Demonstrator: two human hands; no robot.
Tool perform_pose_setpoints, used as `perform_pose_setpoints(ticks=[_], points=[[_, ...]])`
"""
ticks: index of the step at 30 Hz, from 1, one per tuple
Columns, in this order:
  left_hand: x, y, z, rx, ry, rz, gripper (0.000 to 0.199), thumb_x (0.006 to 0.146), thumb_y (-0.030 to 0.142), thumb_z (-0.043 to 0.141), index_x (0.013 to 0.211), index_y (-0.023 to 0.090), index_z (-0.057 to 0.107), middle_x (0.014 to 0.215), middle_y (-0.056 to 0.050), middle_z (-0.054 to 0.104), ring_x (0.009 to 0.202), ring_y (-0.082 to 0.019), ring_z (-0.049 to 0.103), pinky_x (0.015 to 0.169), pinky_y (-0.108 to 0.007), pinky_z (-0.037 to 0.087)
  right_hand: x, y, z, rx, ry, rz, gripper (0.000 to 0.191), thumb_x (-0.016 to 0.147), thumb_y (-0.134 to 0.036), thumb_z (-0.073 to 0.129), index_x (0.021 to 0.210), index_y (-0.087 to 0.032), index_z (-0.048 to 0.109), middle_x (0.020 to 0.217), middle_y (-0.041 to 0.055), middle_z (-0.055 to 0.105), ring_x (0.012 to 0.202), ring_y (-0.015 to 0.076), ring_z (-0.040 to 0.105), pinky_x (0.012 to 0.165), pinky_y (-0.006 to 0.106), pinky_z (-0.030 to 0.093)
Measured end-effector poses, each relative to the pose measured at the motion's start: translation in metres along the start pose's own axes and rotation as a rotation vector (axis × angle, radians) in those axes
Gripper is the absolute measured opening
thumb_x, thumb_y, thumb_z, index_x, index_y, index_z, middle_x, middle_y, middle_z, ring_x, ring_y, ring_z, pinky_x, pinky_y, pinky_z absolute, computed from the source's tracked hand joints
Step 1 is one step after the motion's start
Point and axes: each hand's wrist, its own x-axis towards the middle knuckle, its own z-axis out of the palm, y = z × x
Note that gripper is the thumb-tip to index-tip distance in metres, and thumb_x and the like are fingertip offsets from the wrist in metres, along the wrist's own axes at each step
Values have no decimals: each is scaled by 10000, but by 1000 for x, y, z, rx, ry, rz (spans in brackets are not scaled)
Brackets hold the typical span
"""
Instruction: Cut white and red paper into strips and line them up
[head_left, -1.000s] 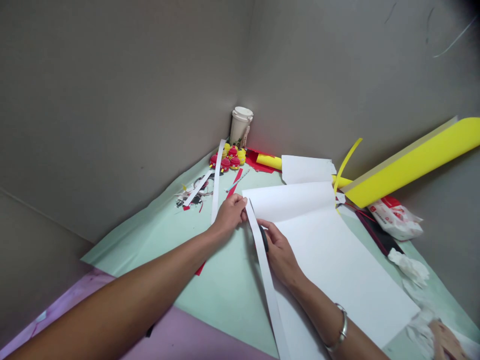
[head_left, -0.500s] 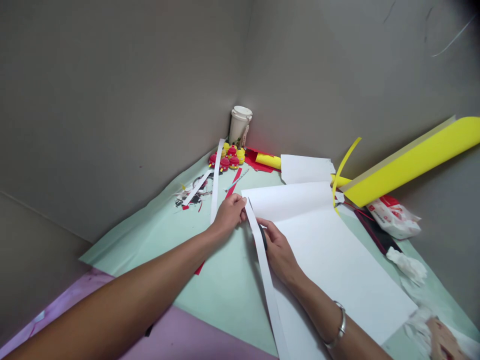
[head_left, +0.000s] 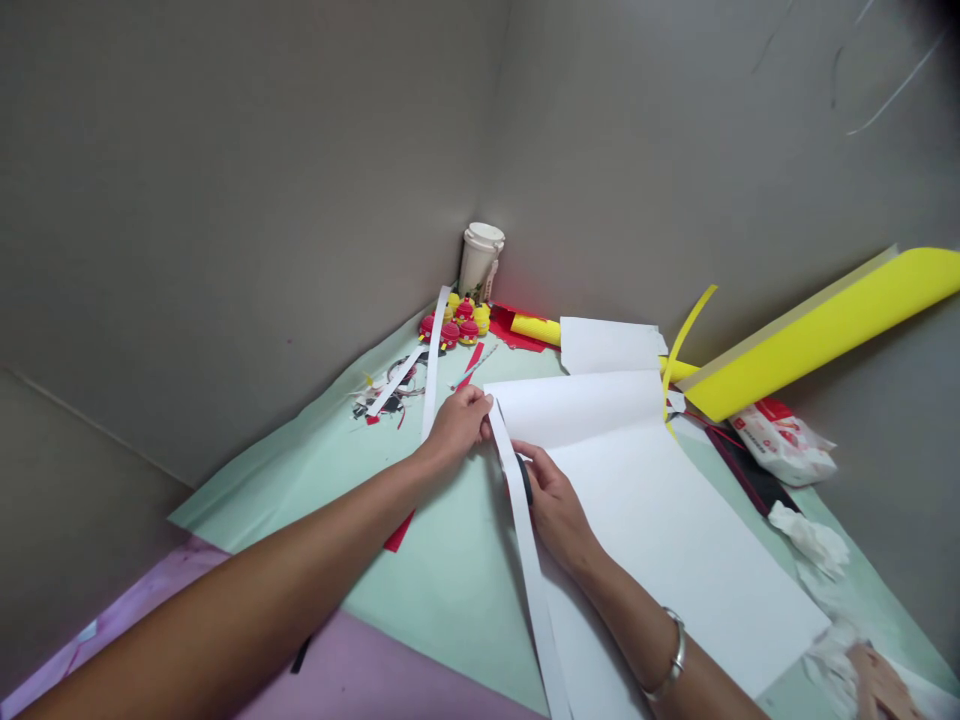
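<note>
A large white sheet of paper [head_left: 675, 540] lies on the pale green surface, with a narrow white strip [head_left: 531, 570] partly cut along its left edge. My left hand [head_left: 459, 425] is closed, pinching the paper's far left edge where strip and sheet meet. My right hand [head_left: 559, 505] is closed around scissors [head_left: 526, 480]; a black handle shows beside the strip, and a blade tip lies at the cut near my left fingers. The strip hides most of the scissors. A silver bangle [head_left: 675, 655] circles my right wrist.
Several red and yellow round ornaments [head_left: 463, 325] sit before a white cup [head_left: 481, 260] in the corner. White strips [head_left: 433, 370] and scraps lie left. Yellow rolled card [head_left: 817, 335], a tissue pack [head_left: 784, 440] and crumpled tissue [head_left: 814, 540] lie right. Grey walls rise behind.
The view has shifted slightly, so the objects sit a little lower in the picture. Both hands keep nearly the same hold on the paper and scissors.
</note>
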Motion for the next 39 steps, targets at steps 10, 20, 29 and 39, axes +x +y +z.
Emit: perform_pose_setpoints(ticks=[10,20,29,39], points=[[1,-5,0,-13,-6,-6,219,839,334,531,676,213,450,479,42,508,416,-105,428,452,-214,324,8,9,-6,-26,-72,-15,453,886,-487,548,1272,-250,552,654,-70,518,485,103,391,497,248,329],[4,-5,-1,-23,-7,-19,217,843,343,530,691,216,441,474,48,498,405,-101,408,442,-218,314,15,6,-3,-44,-68,-5,421,906,-465,526,1266,-248,546,662,-53,528,506,118,421,503,254,340],[5,-6,0,-19,2,-23,213,842,332,526,688,210,447,480,43,505,419,-100,418,453,-219,321,17,11,-5,-26,-60,-35,368,915,-429,533,1240,-259,570,627,-73,417,577,131,407,570,264,346],[6,-7,0,-31,2,-30,207,846,328,522,690,206,460,471,44,513,404,-95,411,433,-211,309,17,12,-5,-10,-44,-16,350,915,-401,530,1239,-277,578,614,-74,397,568,126,401,550,253,354]])
